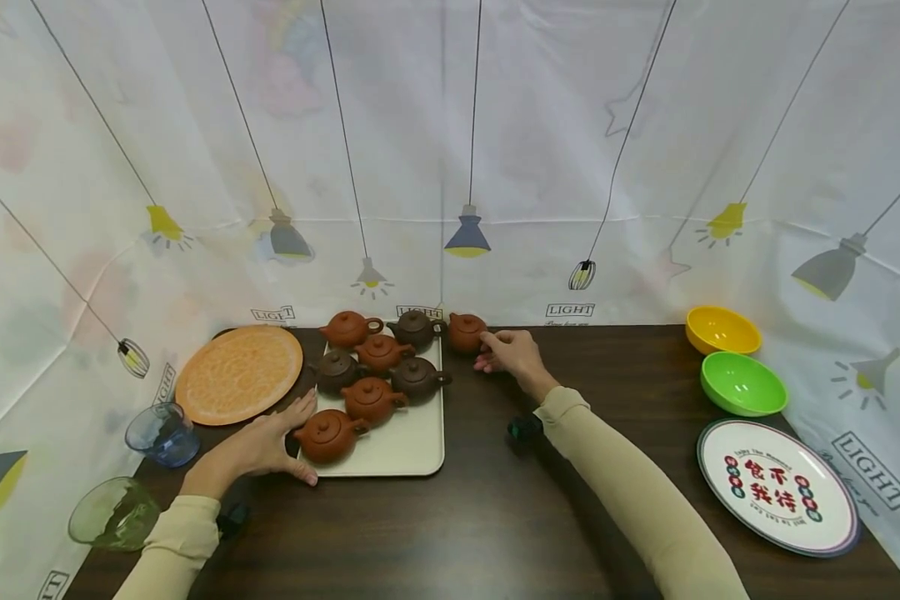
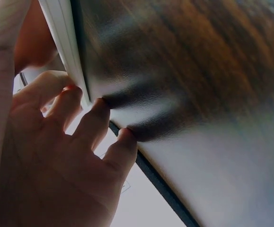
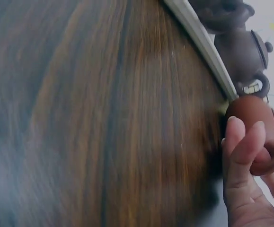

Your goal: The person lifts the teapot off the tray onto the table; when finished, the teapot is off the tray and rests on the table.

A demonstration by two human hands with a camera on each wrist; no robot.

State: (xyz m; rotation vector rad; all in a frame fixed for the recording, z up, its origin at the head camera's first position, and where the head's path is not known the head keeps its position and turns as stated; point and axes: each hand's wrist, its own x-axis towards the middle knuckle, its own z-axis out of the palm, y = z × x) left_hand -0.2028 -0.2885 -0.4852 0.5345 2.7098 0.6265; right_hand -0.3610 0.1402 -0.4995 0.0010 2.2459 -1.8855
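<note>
My right hand (image 1: 521, 360) pinches the handle of a reddish-brown clay teapot (image 1: 466, 333) at the table's back, just off the right back corner of a cream tray (image 1: 414, 446). In the right wrist view this teapot (image 3: 251, 113) sits close beside a dark teapot (image 3: 241, 54) on the tray. My left hand (image 1: 262, 442) rests at the tray's left edge with fingers spread, next to the front reddish teapot (image 1: 328, 437). Several reddish and dark brown teapots stand close together on the tray, toward its back and left.
An orange round placemat (image 1: 240, 375), a blue glass (image 1: 163, 435) and a green glass (image 1: 116, 514) are on the left. To the right stand a yellow bowl (image 1: 722, 330), a green bowl (image 1: 743, 383) and a white plate (image 1: 776, 500) with red lettering. A printed curtain (image 1: 525, 167) hangs behind the table.
</note>
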